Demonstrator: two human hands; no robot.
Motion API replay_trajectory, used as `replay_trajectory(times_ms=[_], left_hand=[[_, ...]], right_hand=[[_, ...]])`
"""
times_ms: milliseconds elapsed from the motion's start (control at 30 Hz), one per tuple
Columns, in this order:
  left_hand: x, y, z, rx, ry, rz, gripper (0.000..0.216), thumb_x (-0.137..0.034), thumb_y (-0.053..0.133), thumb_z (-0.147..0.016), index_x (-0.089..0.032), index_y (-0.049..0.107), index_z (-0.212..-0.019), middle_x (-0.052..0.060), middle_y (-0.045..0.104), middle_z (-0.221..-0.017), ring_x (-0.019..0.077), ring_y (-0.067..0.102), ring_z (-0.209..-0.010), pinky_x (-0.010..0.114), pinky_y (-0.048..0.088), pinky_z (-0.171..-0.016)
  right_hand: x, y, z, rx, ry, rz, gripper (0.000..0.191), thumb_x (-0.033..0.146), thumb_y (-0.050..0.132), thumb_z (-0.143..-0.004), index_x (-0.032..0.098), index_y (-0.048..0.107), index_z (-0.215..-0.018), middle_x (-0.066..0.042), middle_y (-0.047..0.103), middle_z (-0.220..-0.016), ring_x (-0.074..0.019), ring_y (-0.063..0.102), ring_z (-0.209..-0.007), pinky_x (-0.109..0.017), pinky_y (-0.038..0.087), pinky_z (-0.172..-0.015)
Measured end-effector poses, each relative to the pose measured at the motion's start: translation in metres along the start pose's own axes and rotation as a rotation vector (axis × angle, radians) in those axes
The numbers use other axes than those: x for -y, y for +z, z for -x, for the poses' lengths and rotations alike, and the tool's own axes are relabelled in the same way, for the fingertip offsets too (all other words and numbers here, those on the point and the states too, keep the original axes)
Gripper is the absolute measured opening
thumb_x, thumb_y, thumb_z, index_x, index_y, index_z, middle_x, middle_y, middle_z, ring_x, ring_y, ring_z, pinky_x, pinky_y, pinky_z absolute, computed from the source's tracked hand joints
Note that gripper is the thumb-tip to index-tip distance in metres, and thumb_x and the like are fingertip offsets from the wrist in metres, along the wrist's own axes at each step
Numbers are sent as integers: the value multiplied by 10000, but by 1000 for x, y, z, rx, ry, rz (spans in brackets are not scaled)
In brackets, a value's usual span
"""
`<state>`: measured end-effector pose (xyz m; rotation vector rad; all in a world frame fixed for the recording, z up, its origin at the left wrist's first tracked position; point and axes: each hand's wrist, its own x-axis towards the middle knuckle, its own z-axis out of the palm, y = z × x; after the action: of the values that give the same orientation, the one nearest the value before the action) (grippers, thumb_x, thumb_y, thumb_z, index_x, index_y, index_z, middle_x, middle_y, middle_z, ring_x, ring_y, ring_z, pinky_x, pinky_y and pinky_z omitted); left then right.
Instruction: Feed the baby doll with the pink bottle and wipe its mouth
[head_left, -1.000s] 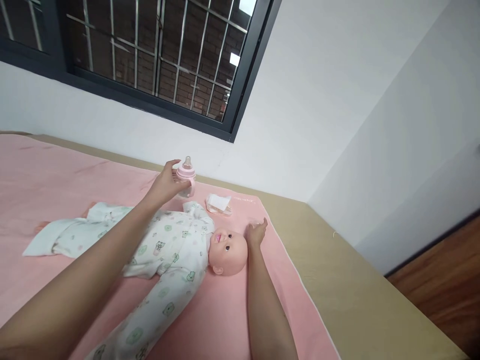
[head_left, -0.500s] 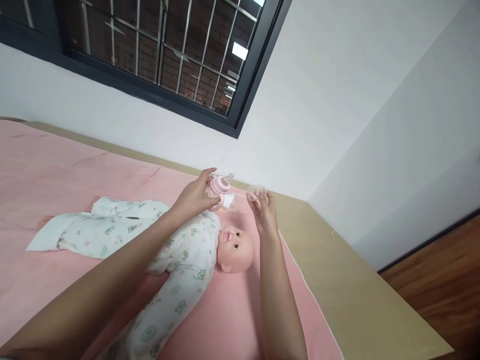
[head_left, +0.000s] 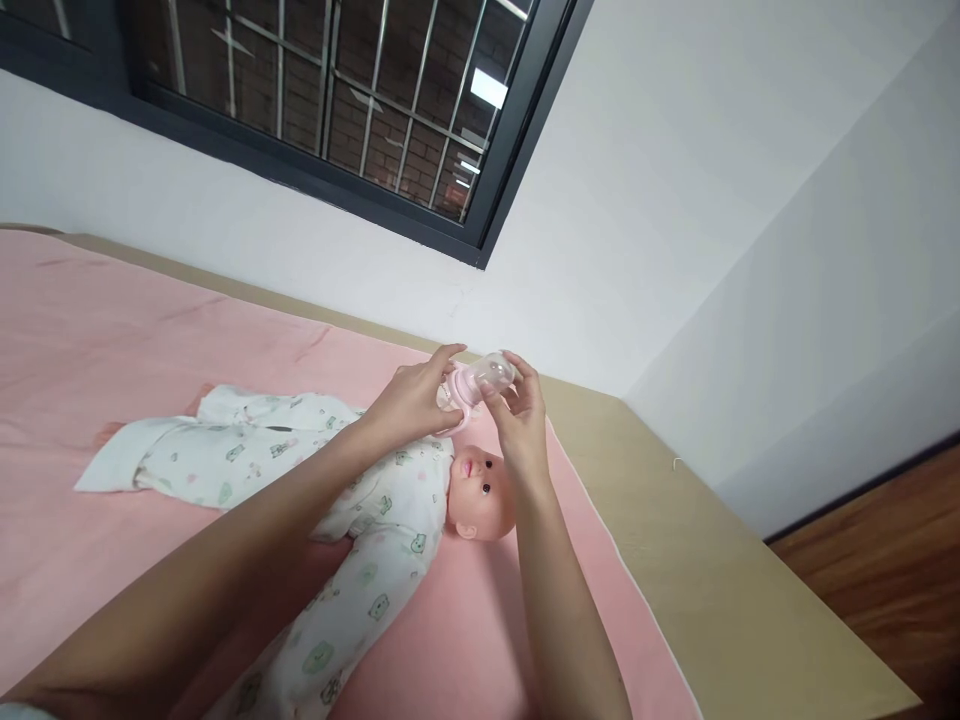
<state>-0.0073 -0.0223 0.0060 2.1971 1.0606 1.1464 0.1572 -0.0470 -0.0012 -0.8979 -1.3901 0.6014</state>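
My left hand [head_left: 420, 398] grips a pink baby bottle [head_left: 459, 388] with a handle, held on its side above the pink cloth. My right hand [head_left: 519, 412] pinches a clear domed bottle cap [head_left: 495, 370], which sits over the teat end of the bottle. Whether the cap is pressed fully on, I cannot tell. Just below my hands lies a baby doll [head_left: 480, 492] on its back, dressed in a white suit with green prints. Its head is partly hidden behind my right wrist, and my left forearm crosses over its body.
A pink cloth [head_left: 420, 640] covers most of the wooden table [head_left: 660, 540], whose bare strip runs along the right. Beyond stands a white wall [head_left: 600, 200] with a dark-framed barred window [head_left: 315, 100]. A brown wooden panel [head_left: 892, 560] is at the right edge.
My right hand has brought the clear cap left onto the teat end of the bottle; before, the two were apart. The whole view has shifted slightly.
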Motion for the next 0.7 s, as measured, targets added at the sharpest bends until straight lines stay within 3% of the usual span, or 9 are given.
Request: replay_trajectory(times_ms=[167,300,433,533,700], left_hand=[[2,-6,0,-46,-2,161,826,-266,691,-651,-218,388,-1418,73,676,-1178,269,626,-1090,390,469,-946],[2,-11,1,3,7,321,876,-231,715,-627,-246,363,-1429,49,686,-1112,255,612,-1119,359,492,-907],[-1,-11,3,56,4,366,917,-200,730,-611,-263,348,-1443,32,691,-1060,246,607,-1128,342,502,-881],[-6,-8,5,43,-9,372,909,-202,733,-618,-258,355,-1442,28,698,-1043,244,611,-1128,350,493,-912],[-9,-14,7,48,-2,297,915,-334,780,-655,-283,345,-1458,42,699,-1113,271,618,-1139,382,502,-912]], right_hand=[[1,-5,0,239,-1,3,679,463,666,-836,398,357,-1437,-39,404,-1492,-240,546,-1243,-453,495,-1027],[10,-11,4,429,11,-22,905,443,710,-802,475,136,-1501,-33,312,-1545,-269,495,-1316,-496,515,-1003],[17,-12,9,477,47,6,1169,403,813,-707,487,-39,-1503,-72,329,-1525,-276,519,-1297,-498,540,-973],[14,-9,9,448,34,22,1219,406,855,-649,481,-17,-1498,-79,355,-1504,-270,547,-1265,-484,550,-966],[11,-11,2,367,-28,42,1166,429,892,-570,457,145,-1466,-63,421,-1430,-243,595,-1182,-431,568,-940]])
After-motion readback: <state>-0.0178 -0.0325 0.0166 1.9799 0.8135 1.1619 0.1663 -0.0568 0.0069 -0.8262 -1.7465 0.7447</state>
